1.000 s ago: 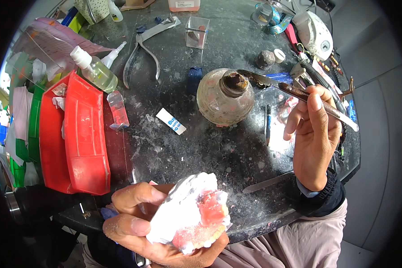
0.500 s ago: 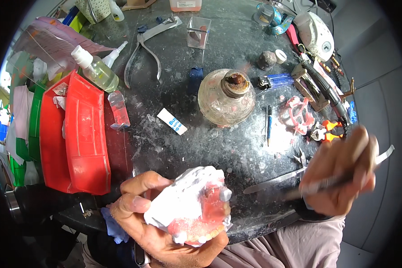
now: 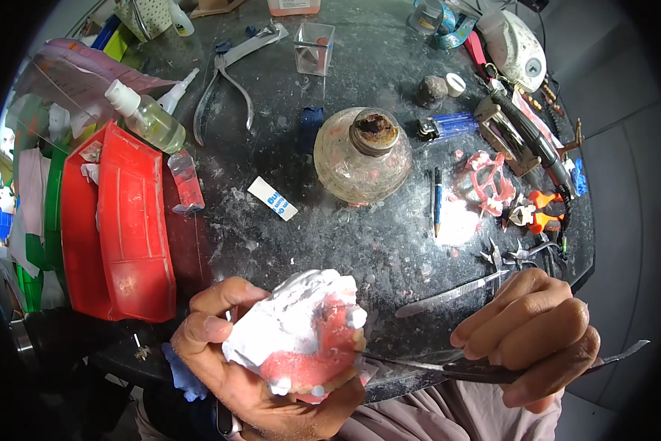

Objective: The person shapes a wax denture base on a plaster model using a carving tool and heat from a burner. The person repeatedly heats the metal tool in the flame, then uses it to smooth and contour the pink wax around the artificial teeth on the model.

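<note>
White cast (image 3: 271, 327) is clamped in left hand (image 3: 231, 389), between fingers and thumb. Tilted; chalky, rough on the finger side. Pink wax (image 3: 301, 365) is banded along the edge away from the fingertips, with yellowish teeth (image 3: 359, 340) and white knobs (image 3: 279, 386) set there. Dark-handled tool (image 3: 481, 371) is gripped by closed right-hand (image 3: 530, 334) fingers, tip aimed at cast; contact can't be told.

The left hand (image 3: 246, 397) holds a white and pink teeth model (image 3: 297, 331). The right hand (image 3: 536, 331) holds a thin dark tool (image 3: 481, 371). A round glass jar (image 3: 361, 170) stands on the bench (image 3: 271, 246).
</note>
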The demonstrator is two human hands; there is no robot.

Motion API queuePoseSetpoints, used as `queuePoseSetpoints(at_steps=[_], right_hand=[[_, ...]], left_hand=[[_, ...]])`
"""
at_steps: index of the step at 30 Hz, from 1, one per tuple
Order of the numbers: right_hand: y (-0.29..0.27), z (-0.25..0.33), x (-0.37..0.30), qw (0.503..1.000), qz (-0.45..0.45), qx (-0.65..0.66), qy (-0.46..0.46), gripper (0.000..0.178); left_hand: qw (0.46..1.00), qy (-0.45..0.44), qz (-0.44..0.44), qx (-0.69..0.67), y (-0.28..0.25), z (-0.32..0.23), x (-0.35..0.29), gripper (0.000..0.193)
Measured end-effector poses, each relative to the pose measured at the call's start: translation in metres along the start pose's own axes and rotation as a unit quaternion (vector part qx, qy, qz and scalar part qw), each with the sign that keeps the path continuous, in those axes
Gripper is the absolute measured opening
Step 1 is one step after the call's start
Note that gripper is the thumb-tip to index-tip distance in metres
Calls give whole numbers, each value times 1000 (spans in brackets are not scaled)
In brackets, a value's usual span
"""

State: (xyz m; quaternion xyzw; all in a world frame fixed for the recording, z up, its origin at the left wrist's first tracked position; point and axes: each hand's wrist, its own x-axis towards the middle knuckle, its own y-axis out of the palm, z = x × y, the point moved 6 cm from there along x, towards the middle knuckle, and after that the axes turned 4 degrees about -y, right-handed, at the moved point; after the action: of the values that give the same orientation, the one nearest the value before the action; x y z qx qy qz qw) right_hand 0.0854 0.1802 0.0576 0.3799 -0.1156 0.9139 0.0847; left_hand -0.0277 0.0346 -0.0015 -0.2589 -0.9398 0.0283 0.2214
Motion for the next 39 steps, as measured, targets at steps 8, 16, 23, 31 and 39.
queuePoseSetpoints(at_steps=[8, 16, 23, 31, 39], right_hand=[[2, -2, 1, 999, -2, 1, -38, 23], [-11, 5, -10, 979, -189, -59, -40, 17], [-32, -16, -3, 944, -313, -100, 24, 25], [-48, -54, -10, 891, -402, -4, 209, 22], [-51, -66, -16, 884, -399, 23, 242, 21]], left_hand=[[999, 10, 33, -9, 0, -1, 3, 78], [998, 22, 39, -51, 1, -2, 2, 79], [993, 24, 76, -89, 1, -4, 5, 84], [990, -96, 43, -91, 5, -15, 3, 85], [981, -153, 64, -99, 10, -13, 4, 88]])
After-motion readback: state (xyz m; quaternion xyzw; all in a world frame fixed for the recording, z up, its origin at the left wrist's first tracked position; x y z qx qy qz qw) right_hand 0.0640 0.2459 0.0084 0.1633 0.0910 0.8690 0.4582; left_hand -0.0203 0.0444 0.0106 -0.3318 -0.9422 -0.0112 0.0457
